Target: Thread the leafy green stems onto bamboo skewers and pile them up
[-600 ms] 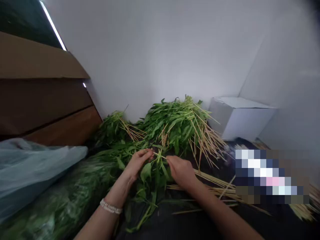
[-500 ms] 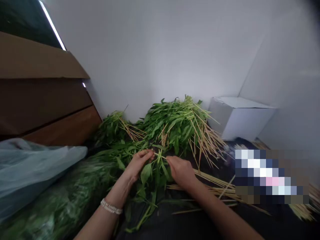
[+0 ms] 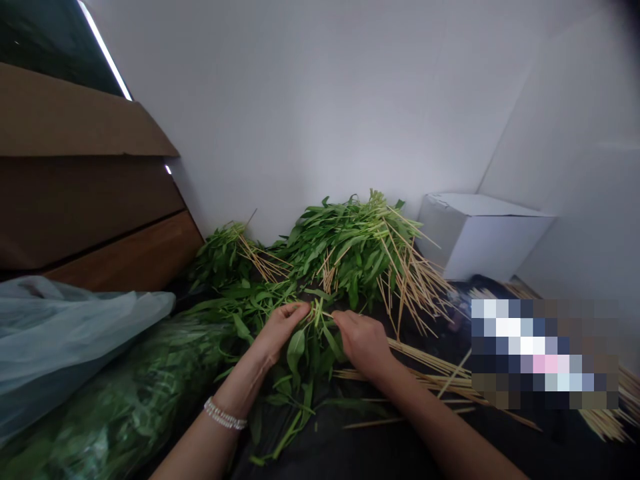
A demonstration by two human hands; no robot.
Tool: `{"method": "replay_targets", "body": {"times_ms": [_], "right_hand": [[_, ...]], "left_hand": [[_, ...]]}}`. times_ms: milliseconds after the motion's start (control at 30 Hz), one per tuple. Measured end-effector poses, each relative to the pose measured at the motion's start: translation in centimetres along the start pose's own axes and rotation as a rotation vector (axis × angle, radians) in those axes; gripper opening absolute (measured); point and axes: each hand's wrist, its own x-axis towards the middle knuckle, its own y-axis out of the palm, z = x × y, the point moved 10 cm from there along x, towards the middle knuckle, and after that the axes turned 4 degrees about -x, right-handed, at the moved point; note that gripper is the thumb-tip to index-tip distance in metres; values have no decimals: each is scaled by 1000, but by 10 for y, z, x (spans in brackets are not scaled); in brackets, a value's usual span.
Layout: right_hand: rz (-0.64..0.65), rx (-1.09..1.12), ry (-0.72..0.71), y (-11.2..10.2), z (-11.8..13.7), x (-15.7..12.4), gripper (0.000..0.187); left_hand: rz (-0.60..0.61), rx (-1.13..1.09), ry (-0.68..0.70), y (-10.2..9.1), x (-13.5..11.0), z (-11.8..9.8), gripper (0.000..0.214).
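On the black floor sheet (image 3: 360, 447), your left hand (image 3: 277, 331) and right hand (image 3: 363, 341) pinch shut on one small bunch of green leafy stems (image 3: 306, 347) between them, long axis running toward you.

A plain pale-grey wall (image 3: 320, 100) fills the back of the room and meets a second wall (image 3: 580, 133) at a corner on the right, where a white box (image 3: 480, 233) sits low against it. On the left, brown boards (image 3: 85, 200) rise in slanted tiers, with a thin strip of bright light (image 3: 105, 50) running along a dark panel (image 3: 35, 33) above them. Black sheeting (image 3: 380, 447) covers the ground in front.
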Motion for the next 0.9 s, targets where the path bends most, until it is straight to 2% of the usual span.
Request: {"method": "replay_targets", "body": {"times_ms": [67, 133, 233, 300, 367, 433, 500, 600, 767, 833, 900], "right_hand": [[-103, -24, 38, -13, -9, 2, 27], [-194, -31, 112, -25, -24, 3, 27], [-257, -25, 205, -37, -41, 4, 25], [-265, -27, 227, -40, -46, 4, 25], [-268, -29, 221, -41, -45, 4, 25], [-269, -30, 199, -40, -42, 4, 25], [-271, -29, 179, -39, -40, 4, 25], [-271, -28, 166, -36, -38, 4, 25], [-253, -15, 134, -31, -34, 3, 25], [-248, 1, 126, -31, -31, 3, 26], [-244, 26, 122, -31, -29, 2, 27]], "left_hand": [[-79, -5, 90, -17, 5, -14, 52], [-201, 15, 204, -43, 8, -32, 61], [-345, 149, 342, -77, 10, -55, 57], [-360, 309, 385, -88, 13, -62, 46], [-305, 568, 406, -84, 18, -64, 30], [-224, 906, 412, -73, 20, -60, 19], [-157, 1170, 405, -63, 20, -52, 18], [-106, 1413, 401, -54, 17, -44, 20], [-121, 1545, 435, -49, 14, -43, 14], [-142, 1467, 504, -44, 11, -52, 13], [-184, 1276, 607, -39, 4, -67, 13]]}}
